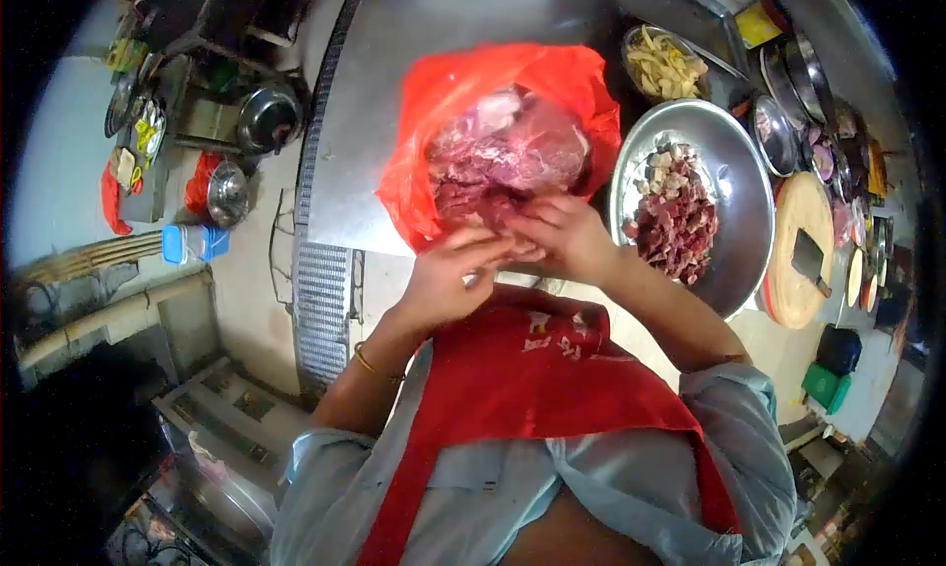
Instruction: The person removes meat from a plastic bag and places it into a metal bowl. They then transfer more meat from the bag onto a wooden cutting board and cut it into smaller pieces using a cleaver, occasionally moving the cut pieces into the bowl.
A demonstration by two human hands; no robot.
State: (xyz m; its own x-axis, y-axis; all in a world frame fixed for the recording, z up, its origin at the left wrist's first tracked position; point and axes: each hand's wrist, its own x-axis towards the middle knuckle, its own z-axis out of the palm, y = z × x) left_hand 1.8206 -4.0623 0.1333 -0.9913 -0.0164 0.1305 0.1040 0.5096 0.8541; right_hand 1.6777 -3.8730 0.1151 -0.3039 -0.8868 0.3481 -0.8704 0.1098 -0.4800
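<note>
So, both hands are together at the near edge of the raw meat (537, 152), which sits in an open red plastic bag (581, 73) on the metal table (365, 103). Left hand (458, 275) is half closed, fingers bent and touching the other hand. Right hand (567, 233) is kinda curled too, its fingers over the meat's near edge. Can't really tell if either one is pinching anything, the fingertips overlap too much. Just right of the bag there's a big steel bowl (734, 211) with chopped meat (675, 226) in it.
</note>
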